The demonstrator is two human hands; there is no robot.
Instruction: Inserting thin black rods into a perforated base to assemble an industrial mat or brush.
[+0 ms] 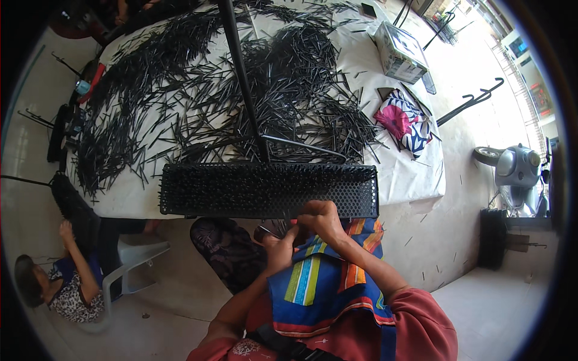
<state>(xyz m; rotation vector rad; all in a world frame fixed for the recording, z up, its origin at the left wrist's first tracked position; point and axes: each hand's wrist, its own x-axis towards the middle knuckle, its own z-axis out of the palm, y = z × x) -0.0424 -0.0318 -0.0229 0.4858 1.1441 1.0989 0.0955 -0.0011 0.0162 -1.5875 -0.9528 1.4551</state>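
Note:
My left hand (279, 251) is closed over my lap, just below the near edge of a long black perforated panel (337, 201). A small pale, shiny piece (265, 230) sticks out by its fingers; its kind is too small to make out. Beside it, my right hand (326, 221) is pinched closed at the panel's near edge, with a small red bit (294, 221) between the two hands. Rows of short black spikes (235, 186) fill the panel's left and upper parts, while holes show at the lower right. A black pole (241, 78) rises from the panel's far side.
Heaps of thin black strips (295, 60) cover the table's white cloth (415, 180). A box (400, 51) and a floral cloth (404, 120) lie at the right. Another person (66, 283) sits at the left by a white chair (135, 259); a scooter (515, 171) stands at the right.

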